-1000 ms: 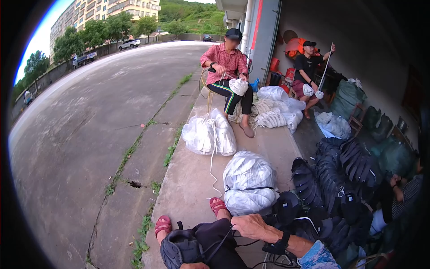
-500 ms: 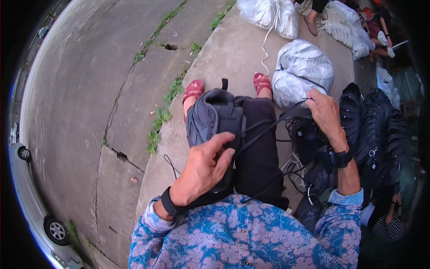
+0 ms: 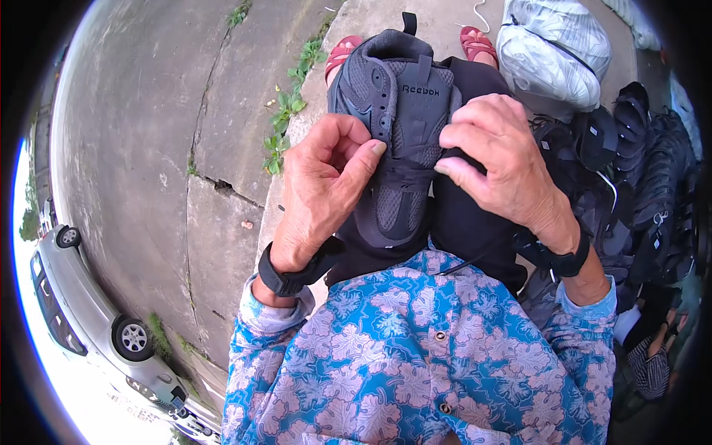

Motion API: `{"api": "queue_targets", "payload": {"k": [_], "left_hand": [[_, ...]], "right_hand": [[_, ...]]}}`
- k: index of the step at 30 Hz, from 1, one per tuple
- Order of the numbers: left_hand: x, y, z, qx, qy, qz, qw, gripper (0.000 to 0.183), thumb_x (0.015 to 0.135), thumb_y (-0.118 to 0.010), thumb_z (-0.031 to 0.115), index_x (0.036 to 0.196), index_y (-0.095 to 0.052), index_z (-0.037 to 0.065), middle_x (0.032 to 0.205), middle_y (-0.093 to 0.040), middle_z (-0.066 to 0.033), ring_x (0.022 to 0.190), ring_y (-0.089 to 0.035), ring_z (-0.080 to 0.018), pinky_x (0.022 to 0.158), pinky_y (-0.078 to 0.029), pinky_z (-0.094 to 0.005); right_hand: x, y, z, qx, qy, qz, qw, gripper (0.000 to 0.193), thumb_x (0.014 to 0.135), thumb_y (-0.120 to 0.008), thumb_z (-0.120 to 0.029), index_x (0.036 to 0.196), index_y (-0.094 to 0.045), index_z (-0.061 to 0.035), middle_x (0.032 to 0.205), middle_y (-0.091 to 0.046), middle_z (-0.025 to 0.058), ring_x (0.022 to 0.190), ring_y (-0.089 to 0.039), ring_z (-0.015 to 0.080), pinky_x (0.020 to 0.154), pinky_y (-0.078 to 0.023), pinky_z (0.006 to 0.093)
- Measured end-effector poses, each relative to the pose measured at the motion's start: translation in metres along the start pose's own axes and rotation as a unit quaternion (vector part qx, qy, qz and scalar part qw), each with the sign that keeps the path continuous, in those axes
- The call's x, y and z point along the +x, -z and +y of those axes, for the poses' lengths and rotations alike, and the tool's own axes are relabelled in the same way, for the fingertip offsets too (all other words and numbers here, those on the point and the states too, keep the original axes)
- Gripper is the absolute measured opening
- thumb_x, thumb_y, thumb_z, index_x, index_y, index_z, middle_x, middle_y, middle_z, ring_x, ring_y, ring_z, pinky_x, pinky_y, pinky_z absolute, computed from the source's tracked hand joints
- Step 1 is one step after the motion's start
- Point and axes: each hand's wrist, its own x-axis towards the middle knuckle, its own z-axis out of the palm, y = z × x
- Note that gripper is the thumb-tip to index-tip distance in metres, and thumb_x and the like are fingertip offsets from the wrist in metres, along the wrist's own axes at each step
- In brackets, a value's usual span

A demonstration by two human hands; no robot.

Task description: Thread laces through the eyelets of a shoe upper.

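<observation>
A dark grey lace-up sneaker lies across my lap, its toe toward me and its heel loop pointing away. Black shoelace crosses the lower part of its tongue; the upper eyelets on the left side show bare. At the lower end of that eyelet row, my left hand is pinched, thumb and forefinger touching the shoe's edge. My right hand has its fingers curled together at the sneaker's right eyelet flap. What sits between the fingertips of either hand is too small to make out.
A white plastic bag stands past my right foot. Rows of black shoes lie at the right, with a person partly in view beyond. Cracked concrete with weeds spreads left, where a silver car stands.
My right hand has come down from the right, where it held a shoelace stretched out, to the sneaker's side. My left hand has shifted to the left eyelets. The view has moved closer.
</observation>
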Motion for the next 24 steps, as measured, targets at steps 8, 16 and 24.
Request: {"api": "queue_targets", "payload": {"k": [8, 16, 24], "left_hand": [[0.011, 0.004, 0.000, -0.003, 0.018, -0.028, 0.999, 0.011, 0.086, -0.068, 0.007, 0.088, -0.058, 0.002, 0.071, -0.053, 0.0058, 0.064, -0.045, -0.0015, 0.057, -0.039, -0.0175], [0.028, -0.001, 0.049, 0.016, 0.034, -0.056, 0.998, 0.016, 0.091, -0.065, 0.016, 0.091, -0.063, 0.000, 0.071, -0.056, 0.0035, 0.064, -0.049, -0.0042, 0.058, -0.040, -0.0194], [0.056, -0.037, 0.073, 0.253, -0.118, -0.254, 0.926, 0.012, 0.088, -0.064, 0.008, 0.097, -0.067, 0.001, 0.067, -0.059, -0.0021, 0.060, -0.049, -0.0065, 0.056, -0.044, -0.0227]], "right_hand": [[0.006, -0.009, -0.001, -0.022, -0.041, 0.042, 0.998, 0.029, 0.066, -0.078, -0.015, 0.089, -0.060, -0.0093, 0.094, -0.053, 0.0038, 0.092, -0.053, 0.0237, 0.087, -0.037, 0.0391], [0.007, -0.008, 0.005, -0.060, -0.023, 0.028, 0.998, 0.018, 0.074, -0.071, -0.012, 0.081, -0.055, -0.0091, 0.086, -0.048, 0.0052, 0.084, -0.050, 0.0233, 0.079, -0.037, 0.0376], [-0.010, 0.026, 0.006, 0.204, -0.102, 0.002, 0.974, 0.013, 0.079, -0.067, -0.007, 0.081, -0.054, -0.0065, 0.070, -0.054, 0.0038, 0.062, -0.055, 0.0185, 0.061, -0.041, 0.0316]]}}
